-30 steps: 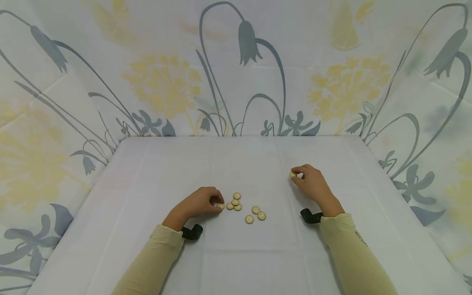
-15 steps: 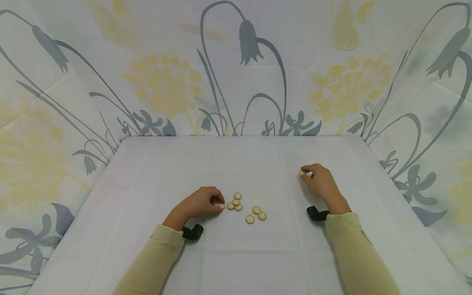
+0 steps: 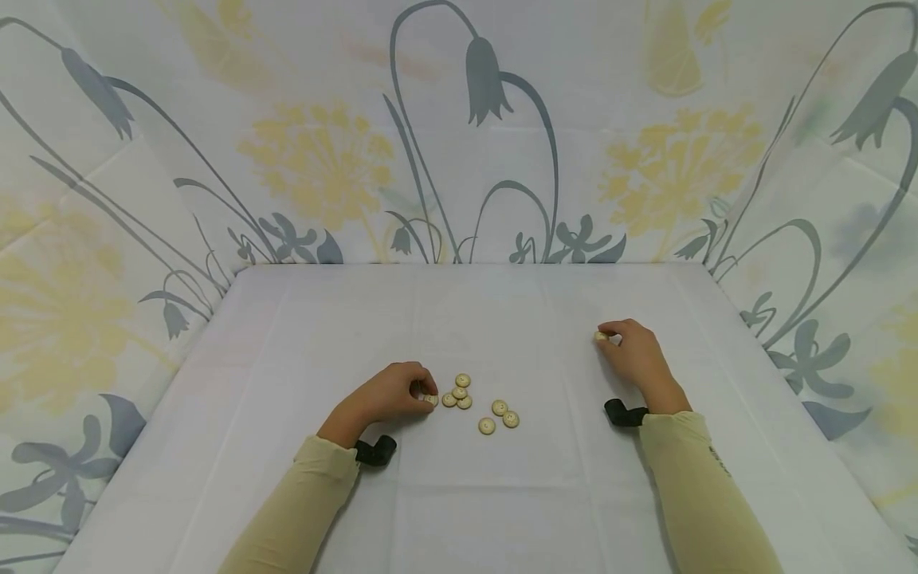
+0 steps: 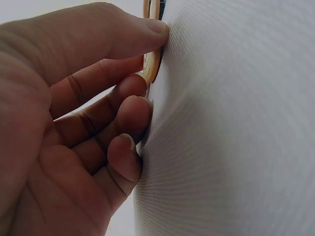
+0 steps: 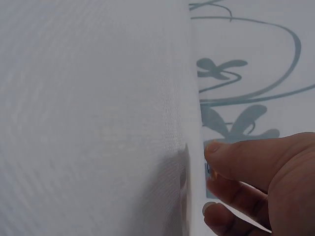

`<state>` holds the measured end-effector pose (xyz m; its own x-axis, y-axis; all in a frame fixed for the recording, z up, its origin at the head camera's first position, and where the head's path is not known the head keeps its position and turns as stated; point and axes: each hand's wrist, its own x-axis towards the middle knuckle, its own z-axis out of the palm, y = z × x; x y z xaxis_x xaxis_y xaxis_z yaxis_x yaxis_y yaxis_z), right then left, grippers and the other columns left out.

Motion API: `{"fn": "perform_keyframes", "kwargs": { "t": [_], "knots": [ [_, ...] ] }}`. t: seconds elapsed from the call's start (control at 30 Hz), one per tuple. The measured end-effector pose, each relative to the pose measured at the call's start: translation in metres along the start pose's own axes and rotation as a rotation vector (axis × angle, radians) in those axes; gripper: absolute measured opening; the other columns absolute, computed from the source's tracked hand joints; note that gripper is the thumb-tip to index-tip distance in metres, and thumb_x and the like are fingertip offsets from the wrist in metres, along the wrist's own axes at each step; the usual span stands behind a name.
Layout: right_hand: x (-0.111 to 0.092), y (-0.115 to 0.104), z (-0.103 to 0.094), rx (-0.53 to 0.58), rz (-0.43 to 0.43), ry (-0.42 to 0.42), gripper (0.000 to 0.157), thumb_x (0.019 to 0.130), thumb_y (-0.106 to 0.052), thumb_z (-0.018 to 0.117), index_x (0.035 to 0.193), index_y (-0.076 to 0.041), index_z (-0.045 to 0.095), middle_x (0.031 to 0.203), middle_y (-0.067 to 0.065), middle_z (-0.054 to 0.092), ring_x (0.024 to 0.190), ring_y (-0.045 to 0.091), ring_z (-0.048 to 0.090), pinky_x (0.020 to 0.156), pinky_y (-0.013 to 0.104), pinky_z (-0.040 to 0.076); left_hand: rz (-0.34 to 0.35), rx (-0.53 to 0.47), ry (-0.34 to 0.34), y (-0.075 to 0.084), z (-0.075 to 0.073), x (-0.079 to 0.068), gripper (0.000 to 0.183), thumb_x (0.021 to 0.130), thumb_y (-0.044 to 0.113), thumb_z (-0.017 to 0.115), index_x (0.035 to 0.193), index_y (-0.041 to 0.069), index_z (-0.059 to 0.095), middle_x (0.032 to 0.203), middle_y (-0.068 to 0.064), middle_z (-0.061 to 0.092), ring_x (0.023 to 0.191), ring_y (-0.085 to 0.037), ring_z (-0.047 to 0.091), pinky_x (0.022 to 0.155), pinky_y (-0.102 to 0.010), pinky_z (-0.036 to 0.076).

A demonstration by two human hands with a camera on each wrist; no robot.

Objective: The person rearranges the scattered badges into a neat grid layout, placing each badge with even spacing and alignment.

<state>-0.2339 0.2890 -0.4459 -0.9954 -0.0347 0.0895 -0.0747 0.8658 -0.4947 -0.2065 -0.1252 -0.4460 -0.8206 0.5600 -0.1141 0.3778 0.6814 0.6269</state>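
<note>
Left of the middle of the table, my left hand (image 3: 390, 392) has thumb and fingers around a cream button (image 3: 430, 400) at the cloth. The left wrist view shows the thumb across that button (image 4: 151, 68), fingertips at the surface. Farther right and back, my right hand (image 3: 637, 357) pinches another cream button (image 3: 600, 336) between thumb and fingers. That button (image 5: 212, 172) is mostly hidden by the fingers in the right wrist view. Just right of the left hand lies a cluster of buttons (image 3: 459, 393), one overlapping others. Three more buttons (image 3: 500, 407) lie nearer the middle.
A white cloth (image 3: 502, 510) with faint creases covers the table. Behind and at both sides hangs flower-patterned fabric (image 3: 437, 159). Each wrist wears a black camera mount, the left mount (image 3: 376, 452) and the right mount (image 3: 624, 414), close above the cloth.
My right hand has moved to the right, carrying its button away from the others. The left hand stays in place at its button, and the loose buttons have not moved.
</note>
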Motion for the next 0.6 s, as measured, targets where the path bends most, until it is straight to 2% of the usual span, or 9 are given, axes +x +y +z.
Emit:
{"fn": "perform_keyframes", "kwargs": {
  "t": [0.27, 0.6],
  "knots": [
    [-0.003, 0.0007, -0.0051, 0.01, 0.069, -0.03, 0.038, 0.099, -0.021, 0.051, 0.127, 0.003, 0.059, 0.13, 0.028, 0.053, 0.125, 0.048, 0.045, 0.104, 0.058, 0.036, 0.01, 0.002, 0.007, -0.0017, 0.0023, -0.0001, 0.014, 0.083, 0.019, 0.076, 0.094, 0.016, 0.07, 0.089, 0.006, 0.062, 0.079, -0.009, 0.053, 0.072, -0.024, 0.046],
    [-0.0009, 0.0095, -0.0038, 0.012, 0.125, -0.069, 0.04, 0.099, -0.024, 0.051, 0.13, 0.001, 0.057, 0.136, 0.028, 0.05, 0.129, 0.049, 0.041, 0.106, 0.059, 0.034, -0.004, -0.007, 0.005, -0.0023, 0.0031, -0.0004, 0.013, 0.083, 0.019, 0.077, 0.094, 0.017, 0.07, 0.088, 0.006, 0.061, 0.079, -0.01, 0.053, 0.072, -0.025, 0.046]
  ]
}}
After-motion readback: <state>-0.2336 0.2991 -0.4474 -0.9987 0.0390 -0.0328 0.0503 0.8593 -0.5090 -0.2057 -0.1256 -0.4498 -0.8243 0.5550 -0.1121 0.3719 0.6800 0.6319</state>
